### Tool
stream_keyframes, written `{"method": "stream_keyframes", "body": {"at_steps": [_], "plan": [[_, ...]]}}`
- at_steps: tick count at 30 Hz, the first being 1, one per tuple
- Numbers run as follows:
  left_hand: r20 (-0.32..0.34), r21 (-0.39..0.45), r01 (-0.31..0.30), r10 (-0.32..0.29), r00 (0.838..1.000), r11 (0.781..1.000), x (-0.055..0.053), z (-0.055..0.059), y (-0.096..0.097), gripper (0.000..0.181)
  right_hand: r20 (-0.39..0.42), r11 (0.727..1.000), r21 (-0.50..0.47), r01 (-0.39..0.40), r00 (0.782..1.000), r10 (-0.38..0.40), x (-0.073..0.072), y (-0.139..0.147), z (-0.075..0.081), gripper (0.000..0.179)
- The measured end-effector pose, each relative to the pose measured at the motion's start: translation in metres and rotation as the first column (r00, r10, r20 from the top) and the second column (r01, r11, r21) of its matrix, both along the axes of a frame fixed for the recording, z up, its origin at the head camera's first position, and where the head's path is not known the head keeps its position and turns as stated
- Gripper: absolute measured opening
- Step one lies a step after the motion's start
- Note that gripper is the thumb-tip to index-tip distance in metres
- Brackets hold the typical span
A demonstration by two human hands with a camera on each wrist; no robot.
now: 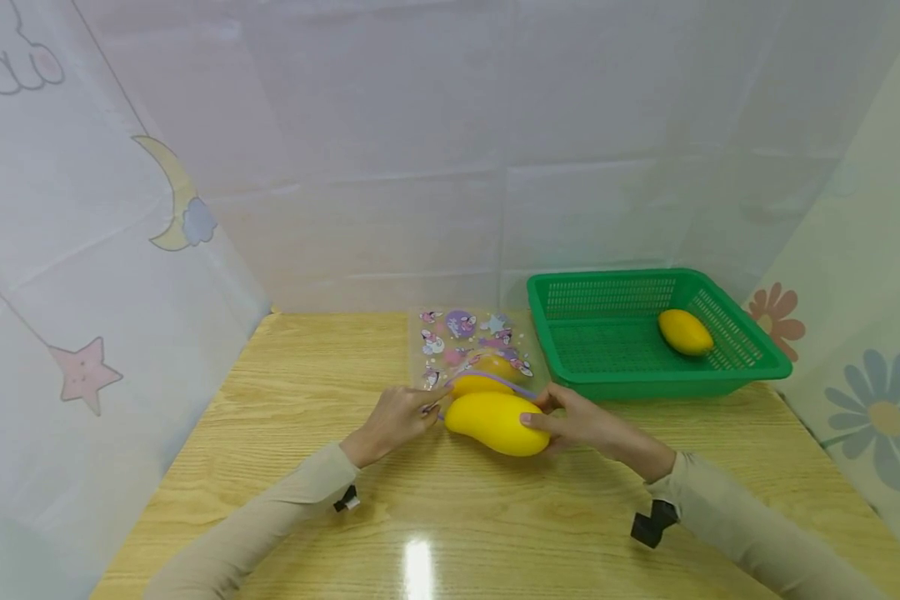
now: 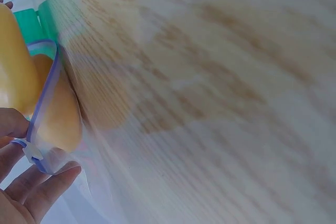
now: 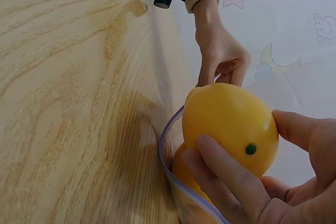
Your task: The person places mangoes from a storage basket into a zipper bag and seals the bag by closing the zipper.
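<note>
My right hand (image 1: 573,419) grips a yellow mango (image 1: 495,423) with a small green stem end, thumb on one side and fingers on the other. The mango lies across the mouth of a clear zip bag (image 1: 438,342) printed with cartoon figures. At the bag's left edge, my left hand (image 1: 399,421) pinches the purple zip rim (image 2: 51,72), close to its white slider (image 2: 32,150). Behind the rim, more yellow fruit (image 1: 482,384) bulges inside the bag, partly hidden by the held mango.
A green plastic basket (image 1: 551,367) stands at the back right of the wooden table (image 1: 307,358), just beside the bag. One yellow fruit (image 1: 685,332) sits in its right part. A pale cloth backdrop (image 1: 390,167) rises behind the table.
</note>
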State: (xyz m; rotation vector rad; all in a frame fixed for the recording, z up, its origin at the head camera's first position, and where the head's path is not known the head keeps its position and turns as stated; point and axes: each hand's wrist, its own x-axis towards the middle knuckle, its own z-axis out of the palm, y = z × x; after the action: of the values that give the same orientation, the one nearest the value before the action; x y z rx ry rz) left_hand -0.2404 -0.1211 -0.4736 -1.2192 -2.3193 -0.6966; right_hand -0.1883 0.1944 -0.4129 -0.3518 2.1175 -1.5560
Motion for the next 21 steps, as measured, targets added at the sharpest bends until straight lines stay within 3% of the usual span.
{"method": "stream_keyframes", "body": {"at_steps": [8, 21], "plan": [[0.033, -0.011, -0.016, 0.016, 0.999, 1.000, 0.0009, 0.0000, -0.0017, 0.041, -0.001, 0.999, -0.003, 0.050, 0.999, -0.050, -0.0003, -0.0038, -0.0038, 0.038], [-0.005, -0.019, -0.011, 0.011, 1.000, 1.000, 0.0008, 0.0011, -0.0022, 0.044, 0.004, 0.991, -0.004, 0.137, 0.991, -0.137, 0.0009, -0.0100, -0.0055, 0.045]]}}
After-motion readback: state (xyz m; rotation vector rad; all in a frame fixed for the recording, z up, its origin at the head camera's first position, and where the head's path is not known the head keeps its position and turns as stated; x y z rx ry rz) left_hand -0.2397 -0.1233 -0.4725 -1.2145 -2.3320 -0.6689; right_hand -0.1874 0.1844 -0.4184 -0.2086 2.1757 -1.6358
